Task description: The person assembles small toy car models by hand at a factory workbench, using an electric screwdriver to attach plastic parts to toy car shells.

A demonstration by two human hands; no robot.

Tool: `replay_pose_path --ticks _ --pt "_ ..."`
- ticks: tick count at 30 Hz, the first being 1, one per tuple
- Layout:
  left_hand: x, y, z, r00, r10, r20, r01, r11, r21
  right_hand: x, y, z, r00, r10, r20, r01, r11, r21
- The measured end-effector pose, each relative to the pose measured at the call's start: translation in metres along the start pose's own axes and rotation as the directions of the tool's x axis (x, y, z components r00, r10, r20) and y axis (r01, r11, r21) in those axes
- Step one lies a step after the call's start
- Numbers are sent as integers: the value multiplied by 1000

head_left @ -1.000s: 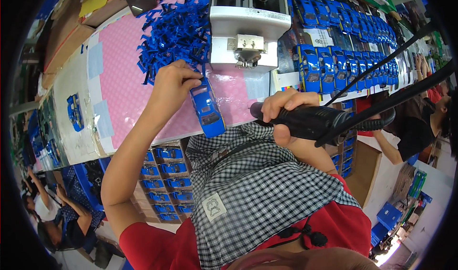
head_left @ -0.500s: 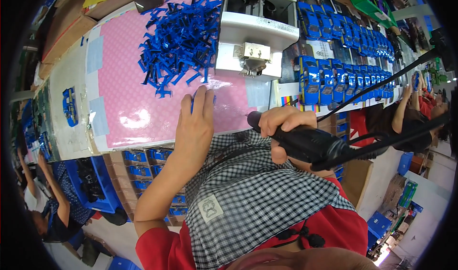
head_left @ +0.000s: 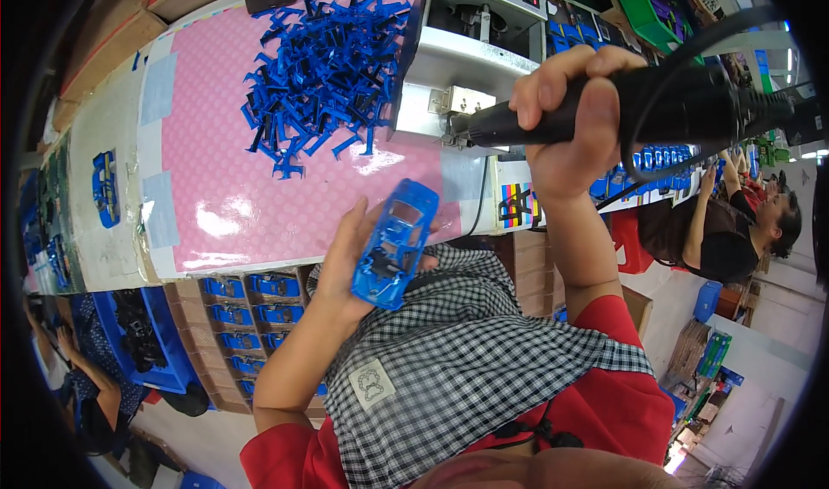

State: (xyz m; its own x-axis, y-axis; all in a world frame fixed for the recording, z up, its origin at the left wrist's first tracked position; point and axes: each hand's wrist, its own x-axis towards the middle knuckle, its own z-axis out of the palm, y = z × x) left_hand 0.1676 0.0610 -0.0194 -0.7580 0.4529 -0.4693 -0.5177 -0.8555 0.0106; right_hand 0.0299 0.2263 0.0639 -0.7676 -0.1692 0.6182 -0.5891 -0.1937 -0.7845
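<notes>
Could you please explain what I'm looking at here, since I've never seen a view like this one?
This is a fisheye camera worn on a person's head, looking down at their own bare hands, so straight edges bend. The left hand holds a clear blue toy car body. The right hand grips a black corded power tool. On the pink mat lies a heap of blue parts, beside a grey machine. Another worker sits on the right.
</notes>
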Motion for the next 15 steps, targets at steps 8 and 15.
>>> replay_pose_path --ticks 8,15 --pt "23 -20 -21 989 146 -7 -139 954 266 -32 -8 21 980 186 65 -190 980 57" --pt "22 -20 -22 985 173 13 -169 944 285 -47 6 25 966 160 203 -151 987 -60"
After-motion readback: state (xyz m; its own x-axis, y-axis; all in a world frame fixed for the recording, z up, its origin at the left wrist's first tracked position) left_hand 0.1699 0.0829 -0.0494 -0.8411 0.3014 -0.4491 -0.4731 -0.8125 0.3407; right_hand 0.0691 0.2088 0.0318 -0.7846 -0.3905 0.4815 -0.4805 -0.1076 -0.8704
